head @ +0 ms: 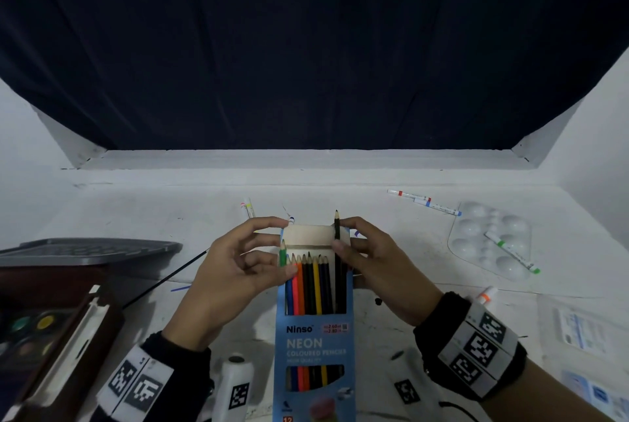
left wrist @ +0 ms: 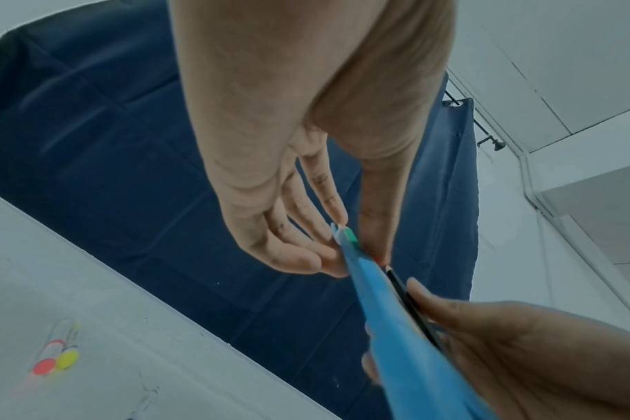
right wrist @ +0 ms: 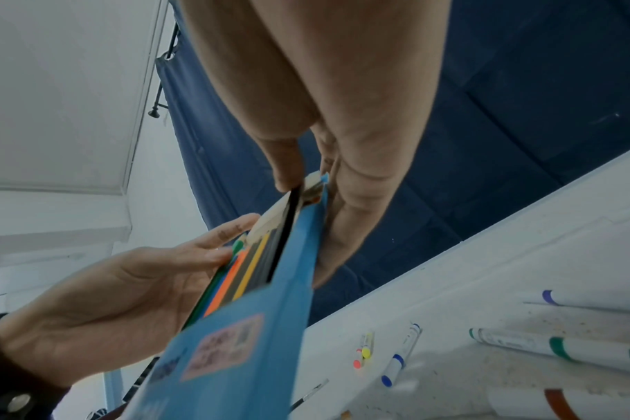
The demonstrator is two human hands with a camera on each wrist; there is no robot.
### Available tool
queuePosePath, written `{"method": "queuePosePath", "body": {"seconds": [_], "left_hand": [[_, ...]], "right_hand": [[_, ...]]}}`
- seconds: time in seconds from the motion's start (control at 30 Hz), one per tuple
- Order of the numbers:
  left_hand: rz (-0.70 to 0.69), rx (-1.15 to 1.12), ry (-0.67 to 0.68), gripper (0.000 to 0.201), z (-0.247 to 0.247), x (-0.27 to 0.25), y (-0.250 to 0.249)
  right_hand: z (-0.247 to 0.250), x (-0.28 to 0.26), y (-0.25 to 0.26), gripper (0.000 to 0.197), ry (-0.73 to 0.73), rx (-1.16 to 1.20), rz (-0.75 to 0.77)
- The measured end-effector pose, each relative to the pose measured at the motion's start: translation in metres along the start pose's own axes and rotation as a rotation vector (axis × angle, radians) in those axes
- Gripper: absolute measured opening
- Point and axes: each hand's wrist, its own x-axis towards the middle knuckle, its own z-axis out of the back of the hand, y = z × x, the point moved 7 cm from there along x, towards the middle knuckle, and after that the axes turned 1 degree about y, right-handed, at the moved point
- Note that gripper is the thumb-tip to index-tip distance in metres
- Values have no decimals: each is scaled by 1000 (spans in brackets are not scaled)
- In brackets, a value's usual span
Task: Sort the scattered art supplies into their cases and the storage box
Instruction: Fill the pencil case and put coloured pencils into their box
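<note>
Ninso NEON COLOURED PENCILS box (head: 315,343), left hand (head: 235,272) gripping it, right hand (head: 381,272) fingers pinching black pencil (head: 337,251)

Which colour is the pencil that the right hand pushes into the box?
Black pencil; the head view shows it best.

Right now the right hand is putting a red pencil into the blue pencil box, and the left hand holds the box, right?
Almost. The pencil in the right hand is black, not red; the head view shows it sliding into the blue pencil box. The rest is right: the left hand holds the box.
</note>
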Motion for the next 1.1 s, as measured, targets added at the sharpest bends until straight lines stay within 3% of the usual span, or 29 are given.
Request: {"method": "queuePosePath", "body": {"seconds": [0.17,0.4,0.5,0.63,0.7,0.9,1.03,1.1], "left_hand": [[-27,46,-44,25,1,0,-2],[-3,0,1,41,-1,0,-1],[-1,-8,10,43,-2,0,0],[-29,0,6,45,-2,-2,2],[-34,8,-4,45,-2,-3,4],[-62,8,7,45,-4,-4,0],[-143,135,53,22,-7,-5,-10],[-180,254,76,19,-8,-5,-9]], "right_hand": [[5,1,1,36,6,-65,37],[4,-3,9,62,38,-112,85],[2,-6,10,54,62,-81,105],[2,-9,3,24,54,28,70],[3,-9,-1,18,55,75,42],[4,-8,0,38,70,-8,72],[5,-8,6,44,83,-35,94],[5,-9,8,48,74,-31,108]]}}
